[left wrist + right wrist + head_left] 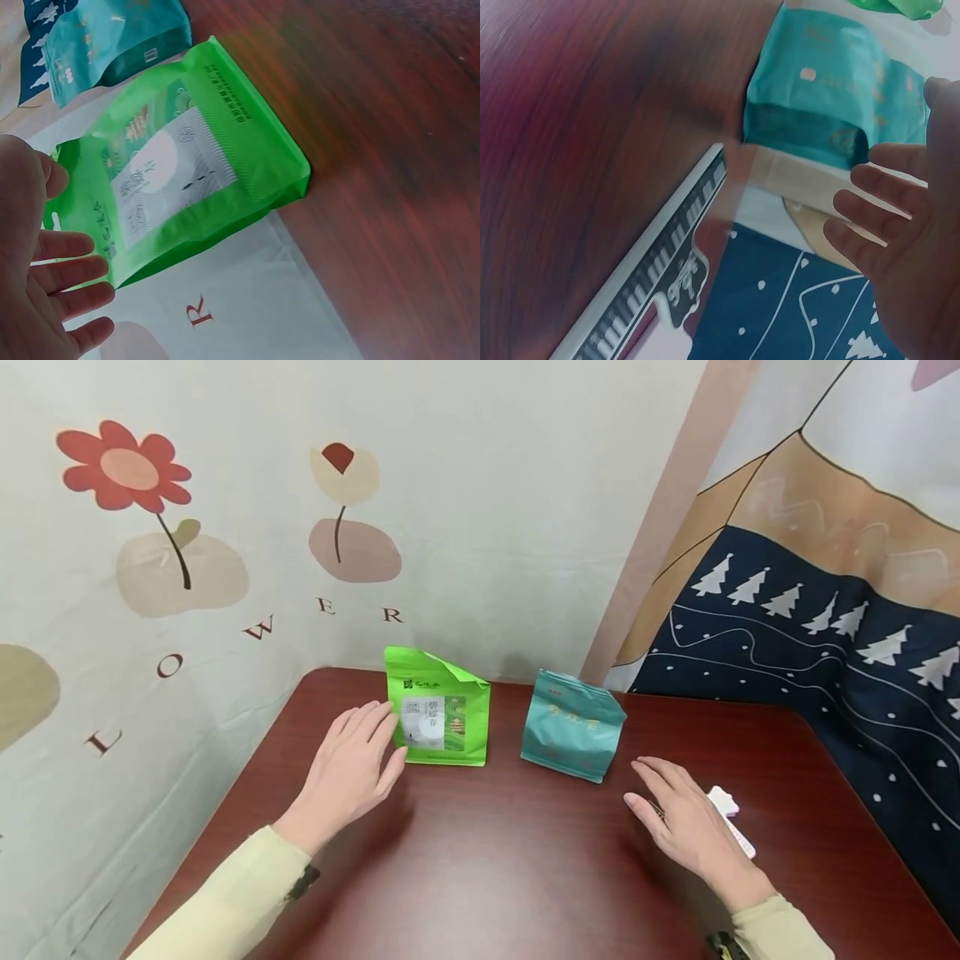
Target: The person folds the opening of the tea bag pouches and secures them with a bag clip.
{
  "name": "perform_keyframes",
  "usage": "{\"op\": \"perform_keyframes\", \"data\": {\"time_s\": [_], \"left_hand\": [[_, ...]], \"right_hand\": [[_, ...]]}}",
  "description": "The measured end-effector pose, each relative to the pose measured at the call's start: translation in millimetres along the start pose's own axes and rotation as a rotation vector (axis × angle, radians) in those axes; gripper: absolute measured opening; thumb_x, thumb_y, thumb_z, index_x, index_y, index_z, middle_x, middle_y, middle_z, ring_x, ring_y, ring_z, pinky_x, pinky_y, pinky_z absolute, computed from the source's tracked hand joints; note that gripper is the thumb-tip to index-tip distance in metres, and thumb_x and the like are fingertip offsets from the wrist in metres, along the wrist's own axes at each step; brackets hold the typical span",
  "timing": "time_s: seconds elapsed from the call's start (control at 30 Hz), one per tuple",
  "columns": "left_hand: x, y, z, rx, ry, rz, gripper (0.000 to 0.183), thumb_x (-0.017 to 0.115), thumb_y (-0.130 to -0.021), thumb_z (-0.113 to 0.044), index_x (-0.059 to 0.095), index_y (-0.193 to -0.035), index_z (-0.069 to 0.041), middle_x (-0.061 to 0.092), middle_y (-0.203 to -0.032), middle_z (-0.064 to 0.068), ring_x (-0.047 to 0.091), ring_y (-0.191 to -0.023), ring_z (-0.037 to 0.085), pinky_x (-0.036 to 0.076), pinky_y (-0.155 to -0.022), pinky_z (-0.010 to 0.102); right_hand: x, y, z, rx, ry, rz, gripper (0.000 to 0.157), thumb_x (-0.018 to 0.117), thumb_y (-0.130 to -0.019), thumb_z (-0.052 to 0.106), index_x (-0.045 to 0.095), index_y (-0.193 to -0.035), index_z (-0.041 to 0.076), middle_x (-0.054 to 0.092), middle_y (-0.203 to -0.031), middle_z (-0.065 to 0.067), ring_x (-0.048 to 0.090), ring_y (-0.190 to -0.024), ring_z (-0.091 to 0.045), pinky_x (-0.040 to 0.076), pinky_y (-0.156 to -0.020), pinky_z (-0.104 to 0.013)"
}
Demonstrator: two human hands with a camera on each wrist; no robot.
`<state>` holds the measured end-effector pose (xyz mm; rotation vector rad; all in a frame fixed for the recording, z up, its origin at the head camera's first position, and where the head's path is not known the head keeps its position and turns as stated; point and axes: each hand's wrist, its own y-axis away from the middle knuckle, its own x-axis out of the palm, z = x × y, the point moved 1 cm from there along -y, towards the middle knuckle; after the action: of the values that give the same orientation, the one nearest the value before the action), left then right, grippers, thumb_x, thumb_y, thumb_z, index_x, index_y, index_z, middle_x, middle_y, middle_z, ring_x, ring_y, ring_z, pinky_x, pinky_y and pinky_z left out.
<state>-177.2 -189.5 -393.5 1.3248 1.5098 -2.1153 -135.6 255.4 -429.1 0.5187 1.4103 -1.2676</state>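
A bright green tea pouch (476, 727) with a pale picture label stands upright at the back of the table. My left hand (352, 772) is by its left side, fingers straight and thumb apart, holding nothing; in the left wrist view the fingers (71, 274) overlap the pouch's top end. To the right stands a teal pouch (573, 727) with gold lettering, leaning slightly. My right hand (686, 818) hovers in front and to the right of it, fingers extended, with nothing in its grasp. Partly hidden behind that hand lies a slim white-edged strip (649, 262) with a dark striped face.
The reddish-brown wooden table (465, 868) has its back edge against a hanging white cloth (495, 527) printed with flowers and letters. At the right, a dark blue cloth (750, 668) with white trees hangs beside the table.
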Motion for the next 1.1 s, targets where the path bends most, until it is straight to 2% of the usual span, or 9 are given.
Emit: {"op": "perform_keyframes", "data": {"time_s": [0.23, 0.37, 0.6, 0.93, 1.1], "left_hand": [[-2.7, -13.1, -3.2, 0.024, 0.02, -0.036, 0.05, 0.034, -0.098, -0.033, 0.061, -0.117, 0.004, 0.059, -0.125, 0.02, 0.052, -0.119, 0.037, 0.035, -0.104, 0.049], [-5.0, -19.1, -5.6, 0.026, 0.032, -0.041, 0.047, 0.036, -0.097, -0.03, 0.06, -0.119, 0.004, 0.058, -0.127, 0.02, 0.052, -0.121, 0.037, 0.034, -0.106, 0.048], [-9.9, -29.9, -5.5, 0.056, 0.04, -0.084, 0.04, 0.048, -0.091, -0.023, 0.06, -0.117, 0.005, 0.059, -0.127, 0.02, 0.053, -0.12, 0.037, 0.036, -0.105, 0.049], [-12.8, -39.8, -7.3, 0.065, 0.047, -0.069, 0.04, 0.043, -0.093, -0.022, 0.059, -0.118, 0.004, 0.057, -0.128, 0.02, 0.051, -0.122, 0.036, 0.034, -0.106, 0.047], [-13.0, -42.4, -7.9, 0.071, 0.055, -0.099, 0.038, 0.046, -0.091, -0.02, 0.06, -0.117, 0.005, 0.058, -0.127, 0.02, 0.052, -0.121, 0.037, 0.035, -0.105, 0.047]], "right_hand": [[-1.6, -8.2, 10.1, -0.046, -0.023, -0.05, 0.046, 0.065, -0.091, 0.031, 0.058, -0.129, 0.004, 0.055, -0.128, -0.011, 0.05, -0.119, -0.031, 0.041, -0.097, -0.048], [-3.5, -11.8, 16.6, -0.042, -0.041, -0.052, 0.046, 0.066, -0.091, 0.031, 0.059, -0.129, 0.005, 0.055, -0.128, -0.009, 0.051, -0.118, -0.027, 0.043, -0.096, -0.047], [-4.5, -20.8, 29.1, -0.051, -0.083, -0.073, 0.046, 0.067, -0.09, 0.03, 0.059, -0.129, 0.007, 0.056, -0.128, -0.007, 0.051, -0.118, -0.023, 0.047, -0.095, -0.046], [-1.6, -36.0, 48.4, -0.09, -0.161, -0.12, 0.044, 0.067, -0.091, 0.027, 0.058, -0.13, 0.008, 0.055, -0.13, -0.005, 0.05, -0.119, -0.021, 0.049, -0.092, -0.045], [2.0, -45.7, 58.5, -0.113, -0.203, -0.114, 0.043, 0.065, -0.093, 0.027, 0.058, -0.131, 0.008, 0.055, -0.13, -0.005, 0.051, -0.12, -0.022, 0.048, -0.095, -0.045]]}}
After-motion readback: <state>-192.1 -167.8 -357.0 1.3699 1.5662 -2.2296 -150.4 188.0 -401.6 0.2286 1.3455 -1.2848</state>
